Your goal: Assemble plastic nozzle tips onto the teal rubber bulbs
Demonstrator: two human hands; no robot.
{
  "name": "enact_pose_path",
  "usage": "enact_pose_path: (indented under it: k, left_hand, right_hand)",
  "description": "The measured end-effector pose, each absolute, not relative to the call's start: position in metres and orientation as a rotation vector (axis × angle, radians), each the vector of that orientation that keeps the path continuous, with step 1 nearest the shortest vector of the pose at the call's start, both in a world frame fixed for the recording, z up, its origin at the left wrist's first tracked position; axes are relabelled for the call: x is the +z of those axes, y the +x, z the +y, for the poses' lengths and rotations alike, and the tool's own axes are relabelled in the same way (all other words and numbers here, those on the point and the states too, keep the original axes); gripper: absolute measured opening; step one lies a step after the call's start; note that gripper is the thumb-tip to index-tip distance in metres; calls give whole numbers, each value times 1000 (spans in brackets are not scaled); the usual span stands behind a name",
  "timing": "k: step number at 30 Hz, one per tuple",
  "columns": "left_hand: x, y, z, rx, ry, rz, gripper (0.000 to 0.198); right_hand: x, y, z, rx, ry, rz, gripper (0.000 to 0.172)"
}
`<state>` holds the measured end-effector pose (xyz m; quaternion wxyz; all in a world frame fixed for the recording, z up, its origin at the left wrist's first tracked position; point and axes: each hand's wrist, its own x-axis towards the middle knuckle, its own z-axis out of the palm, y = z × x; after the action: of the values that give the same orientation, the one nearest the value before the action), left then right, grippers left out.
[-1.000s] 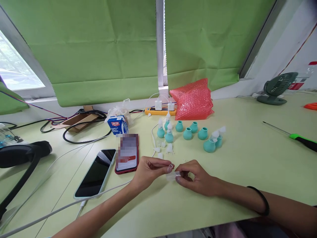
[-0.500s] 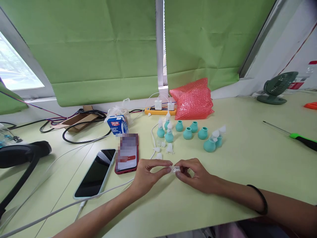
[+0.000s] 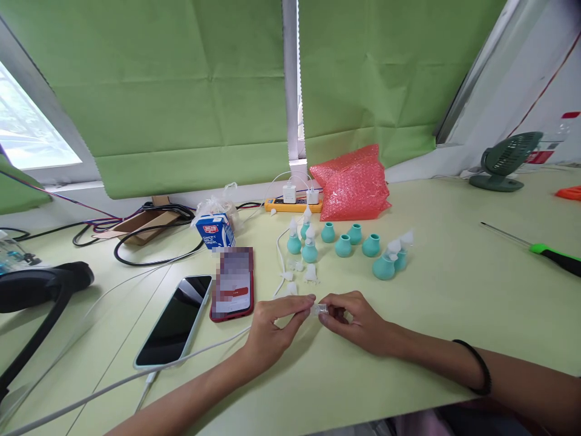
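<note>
over the pale green table, the left hand and right hand pinch a small clear piece in their fingertips, one at each end. just past it lie white bits, then teal pots, some with white tops. farther back sits a red bag, and green blinds hang behind.

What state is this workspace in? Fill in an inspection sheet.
Surface: pale green table, seamed at left.
Work things: clear piece; teal bulbs, some white-tipped; loose white pieces.
Clutter: black-screened phone, red-cased phone, milk carton, red bubble-wrap bag, screwdriver.
Hands: right hand pinches the clear piece; left hand meets its other end, grip unclear.
Cables: white cable runs past the black-screened phone; black cables by the cardboard tray.
Surroundings: green blinds, fan.
</note>
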<state>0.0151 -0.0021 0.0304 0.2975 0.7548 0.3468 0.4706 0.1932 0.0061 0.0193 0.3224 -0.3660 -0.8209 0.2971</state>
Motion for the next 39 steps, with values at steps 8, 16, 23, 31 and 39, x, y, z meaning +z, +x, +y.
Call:
enact_pose_path:
  k: [8, 16, 23, 31, 39]
  left_hand:
    - [30, 16, -3, 1282, 2010, 947, 15]
    - [31, 17, -2, 1300, 2134, 912, 12]
    - [28, 14, -1, 1298, 2412, 674, 26]
    - [39, 15, -4, 1054, 1833, 933, 9]
    - [35, 14, 5, 862, 1525, 863, 26]
  right_hand:
    - [18, 193, 7, 776, -949, -2172, 19]
    - [19, 192, 6, 713, -940, -2195, 22]
    - [19, 193, 6, 666, -944, -2239, 24]
    - [19, 192, 3, 454, -897, -2354, 21]
    - [13, 195, 6, 328, -800, -2358, 20]
